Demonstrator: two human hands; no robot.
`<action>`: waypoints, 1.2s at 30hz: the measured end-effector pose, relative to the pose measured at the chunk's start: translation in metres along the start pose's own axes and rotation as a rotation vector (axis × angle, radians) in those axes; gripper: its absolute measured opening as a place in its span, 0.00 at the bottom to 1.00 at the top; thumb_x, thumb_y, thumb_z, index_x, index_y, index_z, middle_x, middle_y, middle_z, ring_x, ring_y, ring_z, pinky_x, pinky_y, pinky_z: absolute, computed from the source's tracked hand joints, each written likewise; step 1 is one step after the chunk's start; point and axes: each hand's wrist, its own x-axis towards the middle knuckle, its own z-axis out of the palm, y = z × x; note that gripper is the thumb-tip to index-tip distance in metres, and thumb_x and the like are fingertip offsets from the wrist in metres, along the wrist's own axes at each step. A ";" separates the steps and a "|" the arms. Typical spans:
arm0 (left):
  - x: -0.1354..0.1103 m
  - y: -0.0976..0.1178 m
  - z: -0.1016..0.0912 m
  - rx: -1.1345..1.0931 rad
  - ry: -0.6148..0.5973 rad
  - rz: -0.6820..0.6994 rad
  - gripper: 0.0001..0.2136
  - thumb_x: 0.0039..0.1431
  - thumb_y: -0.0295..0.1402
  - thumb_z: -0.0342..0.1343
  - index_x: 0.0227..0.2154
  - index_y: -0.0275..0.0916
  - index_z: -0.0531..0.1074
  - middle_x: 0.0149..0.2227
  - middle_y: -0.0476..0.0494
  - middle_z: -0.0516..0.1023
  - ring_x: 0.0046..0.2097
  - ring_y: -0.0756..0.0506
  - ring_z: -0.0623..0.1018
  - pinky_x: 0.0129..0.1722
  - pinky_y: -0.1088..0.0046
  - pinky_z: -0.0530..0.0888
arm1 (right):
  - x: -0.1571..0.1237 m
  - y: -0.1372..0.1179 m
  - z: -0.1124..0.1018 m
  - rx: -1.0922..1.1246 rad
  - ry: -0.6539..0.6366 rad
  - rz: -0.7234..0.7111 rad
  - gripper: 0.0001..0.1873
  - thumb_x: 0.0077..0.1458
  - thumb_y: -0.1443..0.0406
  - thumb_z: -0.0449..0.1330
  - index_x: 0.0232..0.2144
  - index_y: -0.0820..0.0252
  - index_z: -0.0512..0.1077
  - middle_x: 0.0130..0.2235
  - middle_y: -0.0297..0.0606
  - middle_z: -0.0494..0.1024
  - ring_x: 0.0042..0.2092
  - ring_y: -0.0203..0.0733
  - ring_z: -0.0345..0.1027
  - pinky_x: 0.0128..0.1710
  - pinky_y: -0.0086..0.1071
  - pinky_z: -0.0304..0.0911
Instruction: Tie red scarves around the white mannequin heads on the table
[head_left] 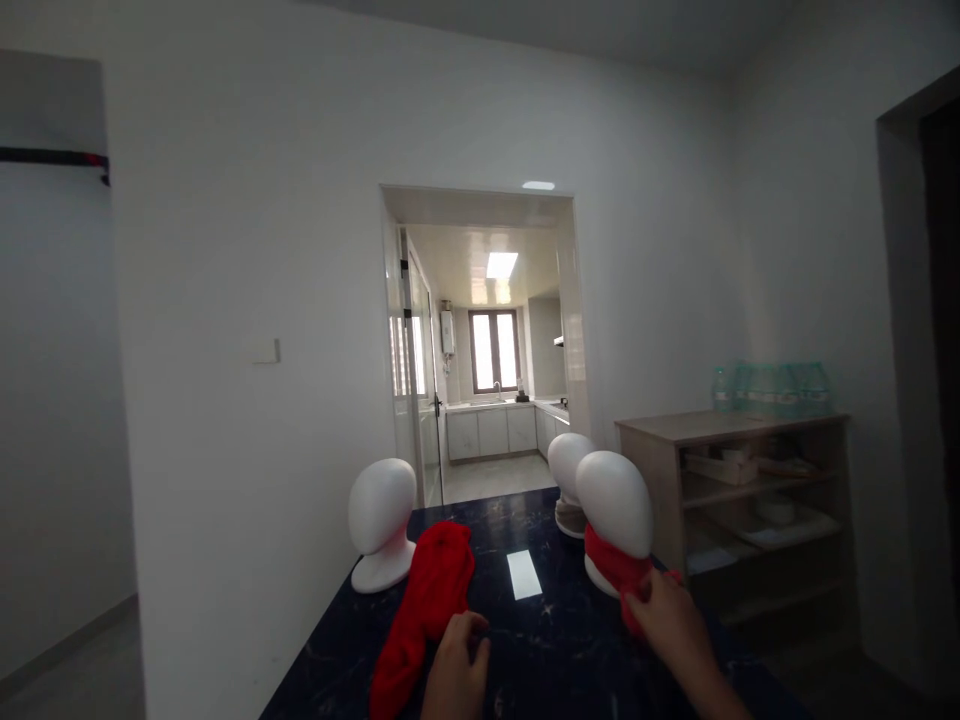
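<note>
the head camera looks from the near end of the dark table (536, 655), above its top, facing roughly level along it to the doorway (480, 205) beyond; the table is close below.

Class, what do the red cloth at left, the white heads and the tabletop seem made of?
Red cloth: maybe matte knit or fleece; soft folds.
White heads: probably matte foam or plastic; smooth, soft shading.
Tabletop: glossy stone or imitation; pale veins, mirrored light.
</note>
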 end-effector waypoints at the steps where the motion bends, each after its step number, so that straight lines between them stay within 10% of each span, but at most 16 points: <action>1: -0.001 0.002 0.002 -0.004 -0.016 0.008 0.09 0.60 0.36 0.53 0.39 0.42 0.74 0.43 0.40 0.80 0.47 0.39 0.80 0.52 0.63 0.74 | 0.006 0.014 -0.005 -0.082 -0.008 0.038 0.14 0.53 0.52 0.63 0.32 0.56 0.74 0.40 0.51 0.83 0.44 0.59 0.77 0.41 0.42 0.64; 6: -0.003 0.004 0.009 -0.019 -0.066 0.035 0.08 0.60 0.35 0.52 0.38 0.42 0.74 0.42 0.41 0.79 0.46 0.40 0.78 0.50 0.65 0.72 | 0.026 0.024 0.001 -0.109 -0.066 0.034 0.26 0.53 0.52 0.64 0.50 0.58 0.76 0.48 0.52 0.84 0.52 0.60 0.77 0.46 0.41 0.65; 12: -0.005 0.004 0.006 -0.086 -0.132 0.054 0.07 0.61 0.34 0.52 0.37 0.42 0.74 0.40 0.42 0.79 0.45 0.40 0.79 0.49 0.66 0.71 | 0.025 0.011 0.023 -0.032 -0.061 -0.017 0.18 0.55 0.64 0.56 0.45 0.64 0.78 0.50 0.55 0.84 0.53 0.57 0.78 0.52 0.38 0.65; 21: -0.016 0.027 0.004 -0.352 -0.276 0.028 0.18 0.63 0.46 0.59 0.50 0.41 0.78 0.46 0.43 0.84 0.46 0.41 0.80 0.48 0.67 0.72 | -0.061 -0.061 0.041 0.386 -0.168 -0.063 0.24 0.53 0.57 0.58 0.50 0.59 0.77 0.47 0.49 0.86 0.50 0.57 0.79 0.50 0.39 0.67; 28: -0.012 0.016 0.015 -0.578 -0.204 -0.029 0.24 0.55 0.56 0.65 0.38 0.37 0.75 0.40 0.40 0.82 0.44 0.40 0.79 0.46 0.66 0.72 | -0.117 -0.120 0.073 0.865 -0.485 -0.055 0.21 0.46 0.58 0.65 0.44 0.58 0.81 0.42 0.44 0.87 0.46 0.57 0.80 0.47 0.42 0.71; 33: -0.010 0.012 0.024 -0.596 -0.112 -0.105 0.21 0.48 0.47 0.71 0.37 0.41 0.71 0.40 0.41 0.82 0.44 0.39 0.79 0.44 0.67 0.73 | -0.117 -0.115 0.080 1.206 -0.879 0.030 0.16 0.44 0.59 0.66 0.36 0.59 0.84 0.38 0.45 0.87 0.45 0.57 0.82 0.50 0.45 0.72; 36: -0.008 0.010 0.028 -0.549 -0.096 -0.167 0.14 0.49 0.38 0.66 0.36 0.39 0.73 0.40 0.40 0.84 0.44 0.38 0.80 0.43 0.66 0.73 | -0.111 -0.106 0.084 1.272 -0.891 0.189 0.22 0.38 0.59 0.70 0.39 0.57 0.84 0.42 0.46 0.87 0.49 0.61 0.81 0.53 0.50 0.72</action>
